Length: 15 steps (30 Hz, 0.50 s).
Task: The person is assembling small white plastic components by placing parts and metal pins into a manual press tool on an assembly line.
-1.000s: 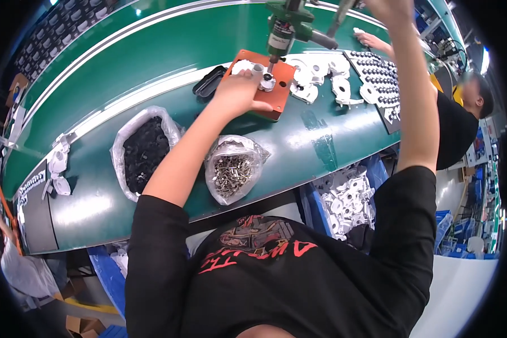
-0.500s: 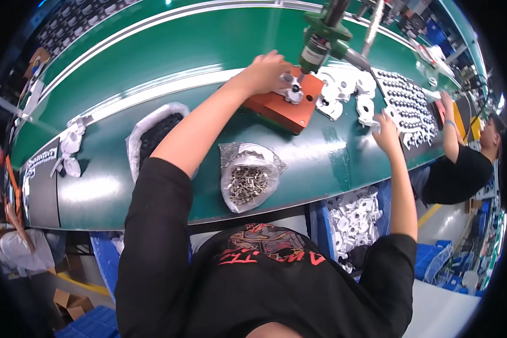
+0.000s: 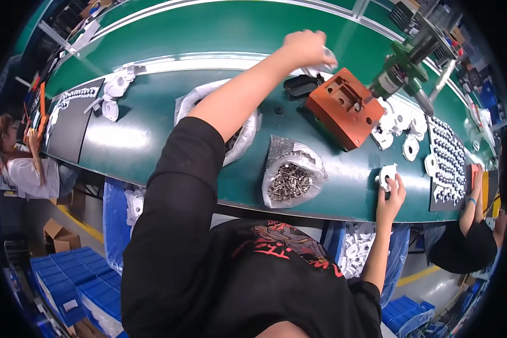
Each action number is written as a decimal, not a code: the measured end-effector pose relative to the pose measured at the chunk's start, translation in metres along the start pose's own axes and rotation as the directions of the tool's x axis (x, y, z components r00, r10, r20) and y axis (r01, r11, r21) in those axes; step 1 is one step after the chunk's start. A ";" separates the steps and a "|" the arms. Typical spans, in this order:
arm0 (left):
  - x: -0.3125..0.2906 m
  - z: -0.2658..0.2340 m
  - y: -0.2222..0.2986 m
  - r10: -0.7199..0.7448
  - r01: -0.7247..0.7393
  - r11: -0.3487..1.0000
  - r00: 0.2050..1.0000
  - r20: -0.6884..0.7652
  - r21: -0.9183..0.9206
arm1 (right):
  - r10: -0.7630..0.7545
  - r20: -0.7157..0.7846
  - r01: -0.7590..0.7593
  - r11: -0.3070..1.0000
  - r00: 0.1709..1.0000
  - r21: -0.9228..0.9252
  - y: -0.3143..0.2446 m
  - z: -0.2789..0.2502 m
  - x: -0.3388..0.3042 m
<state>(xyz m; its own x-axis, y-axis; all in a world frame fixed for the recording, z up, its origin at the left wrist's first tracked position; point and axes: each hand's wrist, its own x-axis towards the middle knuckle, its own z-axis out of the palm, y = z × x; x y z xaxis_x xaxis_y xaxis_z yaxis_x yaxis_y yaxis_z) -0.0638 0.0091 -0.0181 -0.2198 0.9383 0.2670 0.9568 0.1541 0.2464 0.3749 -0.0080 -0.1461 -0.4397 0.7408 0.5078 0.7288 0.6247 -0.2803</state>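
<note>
Above the far side of the green work table, my left hand (image 3: 305, 49) is closed around a white molded part (image 3: 324, 63), mostly hidden by the fingers. Just to its right lies an orange fixture block (image 3: 335, 115), its recess holding no white part. A green powered driver (image 3: 390, 80) on a stand reaches over the block's right side. Near the table's front edge, the fingers of my right hand (image 3: 391, 201) grip another white molded part (image 3: 386, 173) that has a round hole.
An open plastic bag of screws (image 3: 290, 181) stands before me, with a bag of dark parts (image 3: 249, 130) behind my left forearm. White parts (image 3: 400, 117) lie right of the block. A black tray (image 3: 303, 85) sits beyond it. Co-workers sit at both sides.
The white part has left the orange block in my left hand, which moved to the far side. My right hand has come nearer with its white part. The whole view has shifted.
</note>
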 end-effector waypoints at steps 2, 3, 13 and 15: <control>0.002 0.016 -0.047 -0.144 0.133 0.986 0.983 -0.114 -0.101 | 0.006 0.012 -0.006 0.999 1.000 0.038 -0.001 0.001 0.003; -0.001 0.019 -0.063 -0.203 0.194 0.976 0.974 -0.098 -0.095 | 0.027 0.021 -0.028 0.997 0.999 0.067 0.000 0.001 0.003; -0.167 -0.039 -0.310 -0.399 0.523 0.833 0.793 -0.459 0.180 | 0.223 -0.102 -0.195 0.953 0.969 0.234 0.005 0.006 -0.003; -0.240 -0.062 -0.369 -0.594 0.811 0.512 0.572 -0.566 0.282 | 0.250 -0.106 -0.210 0.933 0.962 0.291 0.011 0.009 -0.003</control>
<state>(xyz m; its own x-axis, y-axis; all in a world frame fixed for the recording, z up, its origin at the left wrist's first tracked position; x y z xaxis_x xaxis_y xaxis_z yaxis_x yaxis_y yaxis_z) -0.3757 -0.2920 -0.1148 -0.8019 0.2697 0.5331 0.3651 0.9275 0.0801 0.3796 -0.0013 -0.1581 -0.1854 0.8429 0.5052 0.6200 0.4992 -0.6053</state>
